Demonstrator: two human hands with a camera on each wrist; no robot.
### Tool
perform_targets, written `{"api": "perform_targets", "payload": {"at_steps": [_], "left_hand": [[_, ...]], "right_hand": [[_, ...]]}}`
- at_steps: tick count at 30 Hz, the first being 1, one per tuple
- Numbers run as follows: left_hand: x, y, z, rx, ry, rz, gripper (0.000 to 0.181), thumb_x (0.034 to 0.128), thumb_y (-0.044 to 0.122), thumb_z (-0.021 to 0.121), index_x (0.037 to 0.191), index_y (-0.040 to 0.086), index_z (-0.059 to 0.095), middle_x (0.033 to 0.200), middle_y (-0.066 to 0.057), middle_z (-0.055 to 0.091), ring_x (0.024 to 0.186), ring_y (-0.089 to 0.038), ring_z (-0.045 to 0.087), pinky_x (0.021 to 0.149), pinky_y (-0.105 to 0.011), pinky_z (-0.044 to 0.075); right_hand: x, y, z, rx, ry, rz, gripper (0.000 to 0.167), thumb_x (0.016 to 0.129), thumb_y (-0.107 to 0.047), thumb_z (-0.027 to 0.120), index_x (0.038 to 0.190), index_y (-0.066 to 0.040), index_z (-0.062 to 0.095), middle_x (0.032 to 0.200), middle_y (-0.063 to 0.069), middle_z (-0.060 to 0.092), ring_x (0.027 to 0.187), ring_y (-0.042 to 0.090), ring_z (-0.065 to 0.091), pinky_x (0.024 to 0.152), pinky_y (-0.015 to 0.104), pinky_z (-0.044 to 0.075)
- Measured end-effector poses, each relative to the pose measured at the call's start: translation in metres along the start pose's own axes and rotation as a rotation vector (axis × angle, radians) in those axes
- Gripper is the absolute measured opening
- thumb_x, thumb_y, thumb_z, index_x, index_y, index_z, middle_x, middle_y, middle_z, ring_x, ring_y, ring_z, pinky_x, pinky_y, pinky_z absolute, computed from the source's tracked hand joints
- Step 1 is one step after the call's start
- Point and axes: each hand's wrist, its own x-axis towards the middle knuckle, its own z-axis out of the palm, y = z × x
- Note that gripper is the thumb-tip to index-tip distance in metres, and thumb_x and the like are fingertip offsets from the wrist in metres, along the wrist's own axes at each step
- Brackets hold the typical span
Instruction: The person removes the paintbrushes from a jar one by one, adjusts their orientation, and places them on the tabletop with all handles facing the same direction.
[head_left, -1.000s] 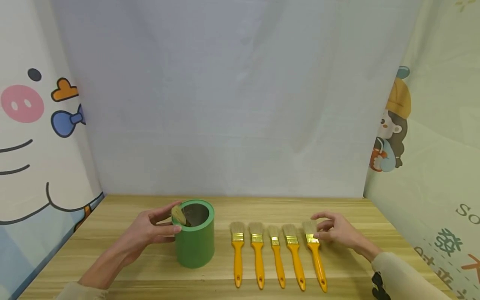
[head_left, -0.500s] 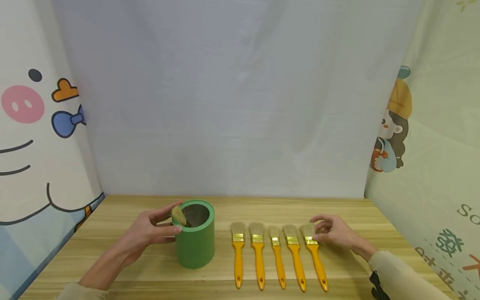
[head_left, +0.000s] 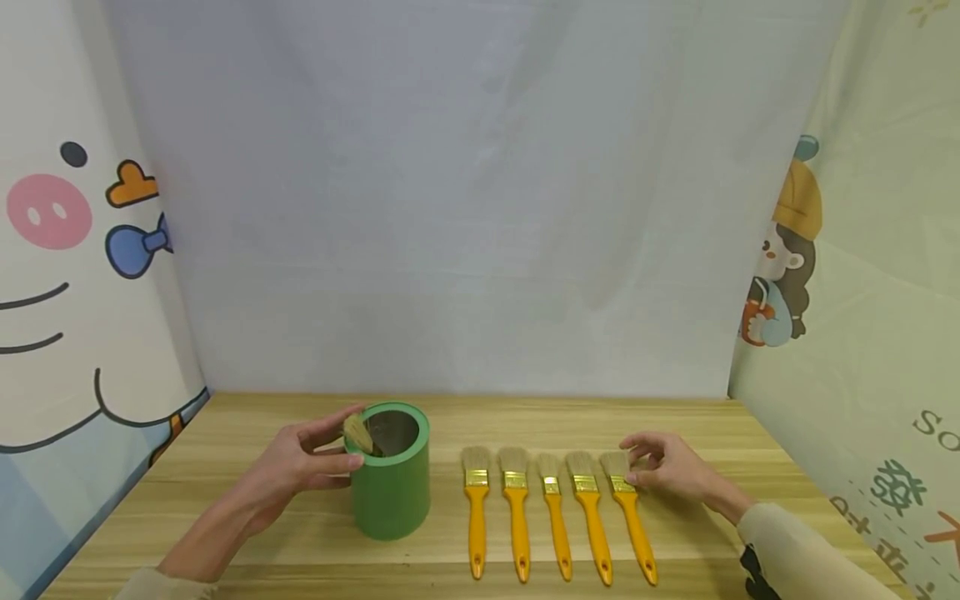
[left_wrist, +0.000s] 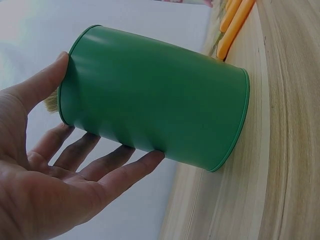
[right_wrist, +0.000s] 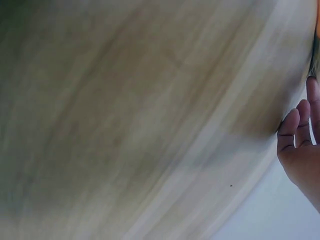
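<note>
My left hand (head_left: 296, 458) holds the green can (head_left: 390, 500), thumb and fingers spread round its upper side. The can stands upright on the table, with the bristles of a paintbrush (head_left: 358, 435) showing over its left rim. To the right lies a row of several paintbrushes (head_left: 519, 533) with yellow handles, bristles pointing away from me. My right hand (head_left: 671, 467) touches the bristle end of the rightmost paintbrush (head_left: 636, 529) from its right side with loosely bent fingers. In the right wrist view, only a sliver of that paintbrush appears at the right edge.
The wooden table (head_left: 480, 421) reaches back to a pale grey curtain (head_left: 465, 208). Cartoon-printed cloths hang at the left (head_left: 90, 317) and right (head_left: 855, 333). Bare wood lies between the brush row and the back curtain.
The rightmost paintbrush's bristle end shifted slightly left, with my right hand moving along, between one second and half a second ago. My left hand and the can stay put.
</note>
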Motion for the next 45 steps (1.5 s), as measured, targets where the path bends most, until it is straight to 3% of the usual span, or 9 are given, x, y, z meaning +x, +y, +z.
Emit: {"api": "perform_targets", "payload": {"at_steps": [7, 20, 32, 37, 45], "left_hand": [[-0.001, -0.002, 0.0, -0.005, -0.003, 0.016, 0.082, 0.0942, 0.011, 0.08, 0.164, 0.006, 0.037, 0.166, -0.028, 0.031, 0.135, -0.04, 0.055, 0.095, -0.047, 0.06], [-0.001, -0.002, 0.0, -0.002, 0.003, 0.016, 0.083, 0.0938, 0.012, 0.08, 0.164, 0.006, 0.037, 0.166, -0.028, 0.031, 0.135, -0.039, 0.056, 0.095, -0.047, 0.06], [-0.001, -0.001, 0.0, 0.01, 0.009, 0.006, 0.083, 0.094, 0.013, 0.08, 0.165, 0.007, 0.036, 0.165, -0.028, 0.032, 0.136, -0.042, 0.054, 0.095, -0.048, 0.06], [0.0, -0.001, 0.0, 0.008, 0.0, 0.003, 0.083, 0.0951, 0.013, 0.08, 0.165, 0.007, 0.035, 0.165, -0.027, 0.033, 0.141, -0.047, 0.046, 0.096, -0.05, 0.059], [-0.001, 0.0, 0.001, 0.004, -0.008, 0.015, 0.083, 0.0957, 0.012, 0.079, 0.165, 0.006, 0.034, 0.165, -0.028, 0.032, 0.141, -0.047, 0.046, 0.096, -0.05, 0.059]], "right_hand": [[-0.002, -0.001, -0.001, -0.013, 0.014, 0.001, 0.041, 0.09, -0.003, 0.083, 0.124, 0.012, 0.065, 0.104, 0.016, 0.07, 0.076, 0.015, 0.058, 0.069, 0.025, 0.051], [-0.001, -0.019, -0.006, 0.006, 0.076, -0.063, 0.037, 0.093, -0.003, 0.08, 0.125, 0.008, 0.067, 0.113, 0.025, 0.066, 0.073, 0.014, 0.053, 0.056, 0.026, 0.044], [0.023, -0.071, 0.024, 0.049, -0.036, -0.151, 0.029, 0.095, -0.005, 0.079, 0.122, -0.003, 0.071, 0.107, 0.021, 0.071, 0.076, 0.016, 0.054, 0.061, 0.026, 0.048], [0.041, -0.098, 0.041, 0.034, -0.07, -0.178, 0.028, 0.095, -0.009, 0.08, 0.122, -0.008, 0.072, 0.107, 0.009, 0.073, 0.078, 0.019, 0.054, 0.063, 0.028, 0.046], [0.073, -0.141, 0.066, 0.0, -0.093, -0.223, 0.027, 0.096, -0.015, 0.08, 0.122, -0.015, 0.074, 0.11, -0.005, 0.074, 0.083, 0.02, 0.055, 0.07, 0.031, 0.048]]}}
